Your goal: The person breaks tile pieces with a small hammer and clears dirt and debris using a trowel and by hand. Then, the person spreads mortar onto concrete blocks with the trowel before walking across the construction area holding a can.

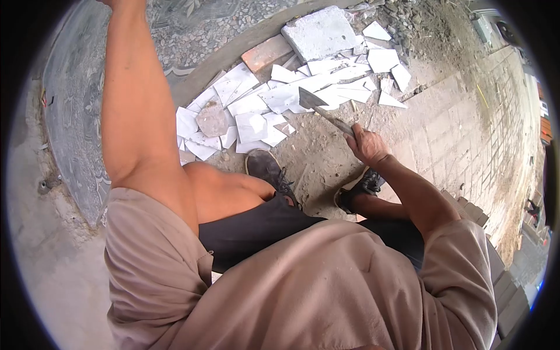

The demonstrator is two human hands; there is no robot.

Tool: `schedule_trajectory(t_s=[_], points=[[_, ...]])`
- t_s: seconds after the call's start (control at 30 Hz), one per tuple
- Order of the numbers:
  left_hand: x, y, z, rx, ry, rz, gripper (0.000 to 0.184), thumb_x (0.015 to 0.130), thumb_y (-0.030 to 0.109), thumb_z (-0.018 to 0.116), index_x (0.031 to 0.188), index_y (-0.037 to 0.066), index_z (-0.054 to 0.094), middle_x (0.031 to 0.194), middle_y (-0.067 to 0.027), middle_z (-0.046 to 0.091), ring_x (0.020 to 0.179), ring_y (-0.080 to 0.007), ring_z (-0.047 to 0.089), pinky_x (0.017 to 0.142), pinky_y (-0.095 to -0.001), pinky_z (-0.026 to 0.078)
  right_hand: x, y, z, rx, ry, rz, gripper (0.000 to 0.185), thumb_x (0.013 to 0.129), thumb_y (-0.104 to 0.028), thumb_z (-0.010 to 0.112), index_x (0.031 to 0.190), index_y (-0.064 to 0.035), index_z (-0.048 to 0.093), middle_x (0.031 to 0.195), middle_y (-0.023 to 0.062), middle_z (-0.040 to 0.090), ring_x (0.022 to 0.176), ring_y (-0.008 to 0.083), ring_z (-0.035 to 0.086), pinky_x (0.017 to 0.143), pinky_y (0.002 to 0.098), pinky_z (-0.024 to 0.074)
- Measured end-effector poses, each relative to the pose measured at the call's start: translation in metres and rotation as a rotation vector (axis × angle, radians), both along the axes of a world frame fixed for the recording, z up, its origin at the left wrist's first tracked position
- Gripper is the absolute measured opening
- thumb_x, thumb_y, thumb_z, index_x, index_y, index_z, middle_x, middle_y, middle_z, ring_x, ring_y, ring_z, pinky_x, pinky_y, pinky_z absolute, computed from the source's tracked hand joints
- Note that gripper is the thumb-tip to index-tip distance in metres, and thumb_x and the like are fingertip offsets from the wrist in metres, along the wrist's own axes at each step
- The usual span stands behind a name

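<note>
A raised grey concrete edge runs diagonally across the far left of the scene, parting the glossy grey patterned slab floor from the dusty brown ground. Along its near side spreads a loose bed of broken, sharp-cornered white tile pieces, many overlapping, with a rough grey-brown stone fragment lying on those at the left. At the far end sit a thick whitish concrete block and, just left of it, a flat reddish brick; grey rubble lies to the far right. Dusty block paving stretches away on the right side, and dirt ground separates the tile pieces from two dark laced shoes.

The right hand reaches forward with its elbow bent, fingers wrapped around the handle of a slim metal trowel. The trowel points far left, its pointed blade over the near margin of the tile pieces; whether it touches them I cannot tell. The left arm stretches straight out to the far left, over the patterned floor; only a sliver of the left hand shows at the border, so I cannot tell how its fingers stand
</note>
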State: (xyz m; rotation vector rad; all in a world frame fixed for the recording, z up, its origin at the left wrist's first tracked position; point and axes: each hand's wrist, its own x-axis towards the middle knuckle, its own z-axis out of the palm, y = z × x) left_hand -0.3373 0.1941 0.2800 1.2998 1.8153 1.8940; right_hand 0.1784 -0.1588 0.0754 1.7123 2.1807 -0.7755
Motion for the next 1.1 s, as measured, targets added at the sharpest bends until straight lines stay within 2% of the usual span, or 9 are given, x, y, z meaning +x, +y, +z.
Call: schedule_trajectory(t_s=[0.07,0.1,0.13,0.2,0.4,0.73,0.87,1.07,1.1], points=[[0.014,0.003,0.000,0.006,-0.035,-0.052,0.035,0.088,0.014,0.054,0.116,-0.008,0.052,0.111,-0.0368,0.057,0.097,-0.0478,0.062,0.080,-0.0527,0.052,0.002,-0.004,-0.003,0.037,-0.002,-0.030,0.035,0.100,-0.041,0.047,0.105,-0.0063,0.047,0.079,0.0227,0.068,0.077,0.0428,0.067,0.069,0.0531,0.0531],[0.021,-0.006,-0.001,0.065,-0.060,-0.073,0.020,0.084,0.003,0.050,0.098,-0.006,0.060,0.096,-0.0262,0.064,0.083,-0.0371,0.066,0.071,-0.0410,0.053,0.001,-0.004,-0.008,0.037,-0.013,-0.024,0.035,0.099,-0.041,0.047,0.105,-0.0065,0.048,0.080,0.0226,0.068,0.077,0.0428,0.067,0.069,0.0526,0.0531],[0.031,-0.012,-0.002,0.126,-0.091,-0.098,0.023,0.079,-0.008,0.046,0.080,-0.003,0.068,0.081,-0.0156,0.072,0.069,-0.0265,0.070,0.062,-0.0293,0.053,0.000,-0.002,-0.009,0.040,-0.028,-0.022,0.035,0.099,-0.041,0.048,0.105,-0.0067,0.048,0.080,0.0225,0.068,0.077,0.0429,0.067,0.069,0.0521,0.0531],[0.054,-0.019,0.007,0.081,-0.123,-0.087,0.024,0.080,-0.013,0.043,0.082,-0.011,0.067,0.085,-0.0198,0.071,0.071,-0.0234,0.071,0.063,-0.0252,0.053,-0.009,-0.002,-0.005,-0.005,-0.014,-0.084,0.034,0.099,-0.040,0.048,0.105,-0.0066,0.048,0.082,0.0220,0.068,0.079,0.0424,0.067,0.072,0.0522,0.0524],[0.065,-0.010,-0.008,0.060,-0.120,-0.121,0.023,0.078,-0.011,0.046,0.081,-0.006,0.068,0.084,-0.0164,0.071,0.069,-0.0207,0.069,0.064,-0.0254,0.052,-0.019,0.006,-0.001,0.041,0.038,-0.189,0.037,0.099,-0.042,0.047,0.105,-0.0058,0.046,0.082,0.0241,0.068,0.081,0.0443,0.066,0.074,0.0535,0.0513],[0.066,0.008,-0.048,-0.117,-0.069,-0.128,0.021,0.083,-0.003,0.047,0.081,-0.001,0.067,0.078,-0.0096,0.068,0.065,-0.0168,0.065,0.060,-0.0261,0.048,-0.002,0.078,-0.038,0.461,0.301,-1.160,0.039,0.100,-0.037,0.048,0.102,0.0021,0.047,0.083,0.0352,0.062,0.083,0.0541,0.060,0.071,0.0600,0.0450],[0.086,0.014,-0.064,-0.129,-0.131,-0.243,0.021,0.082,-0.005,0.046,0.081,0.000,0.067,0.077,-0.0081,0.067,0.063,-0.0161,0.064,0.059,-0.0263,0.047,0.033,0.108,-0.063,0.282,0.278,-1.289,0.040,0.099,-0.034,0.050,0.104,0.0051,0.052,0.089,0.0342,0.064,0.084,0.0534,0.061,0.076,0.0576,0.0488],[0.149,0.025,-0.099,-0.200,0.048,-0.415,0.022,0.077,-0.007,0.045,0.082,-0.001,0.066,0.078,-0.0083,0.065,0.064,-0.0147,0.062,0.061,-0.0276,0.049,0.064,0.109,-0.091,0.645,0.160,-1.165,0.038,0.099,-0.033,0.052,0.098,0.0044,0.055,0.080,0.0256,0.066,0.057,0.0346,0.066,0.048,0.0439,0.0501],[0.163,0.027,-0.109,-0.217,0.117,-0.444,0.022,0.077,-0.007,0.045,0.083,-0.002,0.066,0.081,-0.0094,0.066,0.070,-0.0168,0.063,0.066,-0.0285,0.050,0.071,0.115,-0.093,0.585,0.345,-1.315,0.039,0.098,-0.035,0.054,0.098,0.0039,0.054,0.076,0.0223,0.064,0.053,0.0310,0.063,0.045,0.0423,0.0488]])
